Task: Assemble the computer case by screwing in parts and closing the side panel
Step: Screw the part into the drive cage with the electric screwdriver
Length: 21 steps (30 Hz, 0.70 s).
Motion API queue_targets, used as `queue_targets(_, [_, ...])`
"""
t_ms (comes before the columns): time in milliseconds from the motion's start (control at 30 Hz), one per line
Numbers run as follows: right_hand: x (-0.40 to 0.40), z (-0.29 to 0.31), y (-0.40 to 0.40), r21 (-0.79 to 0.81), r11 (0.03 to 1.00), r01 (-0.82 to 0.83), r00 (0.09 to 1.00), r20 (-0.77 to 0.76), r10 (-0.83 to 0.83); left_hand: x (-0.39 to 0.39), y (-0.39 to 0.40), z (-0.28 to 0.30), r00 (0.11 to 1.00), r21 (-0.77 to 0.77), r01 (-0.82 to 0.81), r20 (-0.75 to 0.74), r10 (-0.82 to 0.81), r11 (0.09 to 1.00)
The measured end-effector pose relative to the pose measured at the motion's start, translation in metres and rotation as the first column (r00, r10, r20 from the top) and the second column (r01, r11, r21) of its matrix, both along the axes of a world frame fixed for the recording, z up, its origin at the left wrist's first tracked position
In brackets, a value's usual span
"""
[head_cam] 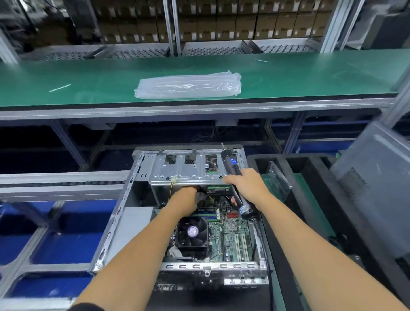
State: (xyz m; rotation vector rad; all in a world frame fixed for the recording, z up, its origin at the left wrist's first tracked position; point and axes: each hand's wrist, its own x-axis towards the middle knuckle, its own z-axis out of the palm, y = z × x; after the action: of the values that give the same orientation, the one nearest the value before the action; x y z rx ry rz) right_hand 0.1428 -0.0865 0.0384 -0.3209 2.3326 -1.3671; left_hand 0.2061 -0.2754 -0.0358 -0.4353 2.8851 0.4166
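— Bare sheet steel, that computer case; it lies open on its side in front of the person, below the green bench, with its perforated left wall standing up and the stamped drive cage across the far end.

— And the hands?

— Left to right: the left hand is pushed in under the drive cage among the cables, fingers out of sight, so I cannot tell whether it pinches anything or just feels about; just nearer than it, the black finned cooler fan sits on the green motherboard; then the right hand is curled round the black electric screwdriver, which lies across the cage's right end with its tip pointing away.

— Would that case be awkward to shift?

— I'd judge it stiff but heavy, with thin folded edges that could bite; take it by the outer frame rails, never by the board or the fan, which look fragile; the cables are soft and would snag.

— And the cover?

— The grey side panel leans upright at the far right, well apart from the case, beyond the black foam tray; flat, vented, probably springy, so best held by both long edges; a crinkled clear plastic bag lies on the bench.
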Motion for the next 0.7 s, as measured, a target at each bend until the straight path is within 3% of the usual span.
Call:
queue_targets(233, [0.0,0.0,-0.001,-0.033,0.999,-0.01,1.0,0.023,0.011,-0.024,0.007,-0.013,0.985,0.013,-0.071,0.156,0.068,0.997])
queue_targets(467, [-0.006,-0.006,-0.001,-0.031,1.0,-0.005,1.0,0.025,0.006,-0.049,0.014,-0.02,0.912,-0.012,-0.167,0.379,0.159,0.986])
queue_targets(700, [-0.01,-0.01,-0.002,-0.064,0.998,0.004,1.0,0.024,-0.002,-0.063,0.013,-0.026,0.91,-0.073,-0.154,0.377,0.17,0.985])
